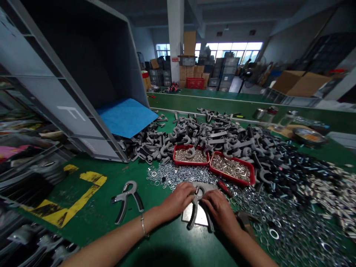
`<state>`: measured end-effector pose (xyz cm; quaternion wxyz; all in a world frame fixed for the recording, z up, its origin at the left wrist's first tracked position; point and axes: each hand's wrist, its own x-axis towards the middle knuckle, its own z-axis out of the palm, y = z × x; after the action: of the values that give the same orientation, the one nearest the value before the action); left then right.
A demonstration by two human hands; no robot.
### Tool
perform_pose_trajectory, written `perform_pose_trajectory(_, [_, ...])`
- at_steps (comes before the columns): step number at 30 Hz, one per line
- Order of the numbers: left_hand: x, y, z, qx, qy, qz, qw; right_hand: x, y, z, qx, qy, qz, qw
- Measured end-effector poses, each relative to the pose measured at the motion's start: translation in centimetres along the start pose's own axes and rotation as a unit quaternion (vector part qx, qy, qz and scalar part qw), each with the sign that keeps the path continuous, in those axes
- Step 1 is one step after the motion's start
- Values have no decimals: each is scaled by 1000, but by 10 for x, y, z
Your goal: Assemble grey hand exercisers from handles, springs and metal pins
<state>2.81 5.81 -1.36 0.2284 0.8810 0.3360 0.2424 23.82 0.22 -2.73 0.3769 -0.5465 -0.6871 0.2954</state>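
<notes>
A grey-and-black spring hand grip (194, 214) lies over a metal plate (185, 215) on the bench, its two handles pointing towards me. My left hand (182, 198) has its fingers closed at the upper left of the grip, beside the small spring. On the other side, my right hand (219, 207) is closed around the upper part of the right handle. The fingertips partly cover the joint. Another hand grip (128, 200), with its spring in place, rests on the green bench left of my left hand.
Beyond my hands stand two red trays (191, 163) (251, 180) of small metal pins, backed by a heap of grey handles (217, 131). Washers (274, 233) and nuts spread to the right. A tipped grey crate (91, 137) with a blue sheet (126, 116) stands left.
</notes>
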Motion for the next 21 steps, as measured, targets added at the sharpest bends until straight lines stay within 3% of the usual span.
perform_pose_trajectory(3, [13,-11,-20,-25,71,-40,996,2,2,7,-58,-21,-66,996])
perform_pose_trajectory(6, [35,-27,-39,2,96,-27,995,5,5,10,-114,-27,-102,988])
perform_pose_trajectory(11, [79,-55,-54,151,54,-35,986,10,9,11,-193,-39,-135,971])
perform_pose_trajectory(14, [102,-71,-54,183,30,-51,981,9,11,10,-224,-40,-146,963])
perform_pose_trajectory(21, [127,-87,-46,268,-38,-118,955,-7,7,9,-276,-53,-168,945])
